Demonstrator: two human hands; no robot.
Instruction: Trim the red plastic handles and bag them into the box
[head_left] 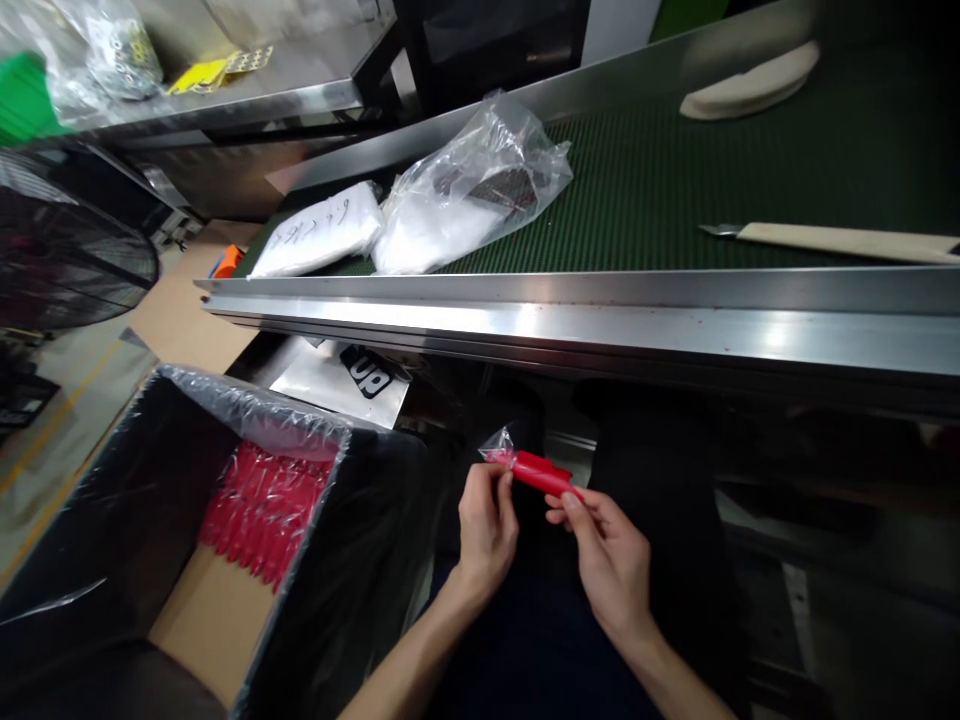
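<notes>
Left hand (486,525): fingers closed on the clear sleeve end of a small red item (541,473), held over the lap just below the conveyor's edge. Right hand (611,560): fingertips pinched on the item's other end, thumb on top; both hands grip the same piece, the plastic wrap (498,443) crumpled at its left tip. Whether the wrap is going on or coming off cannot be told from this view. Cardboard box (202,625), left of the knees, lined with a dark bag: one heap of like red pieces (262,510) in clear film lies at its far side, much of the box floor bare, so the box appears far from full. Conveyor belt (675,190), green, beyond a steel rail (600,325): two clear bags (465,195) of white stock, a pale flat strip (840,240), a pale curved piece (750,85). Fan guard (67,250) at far left.
</notes>
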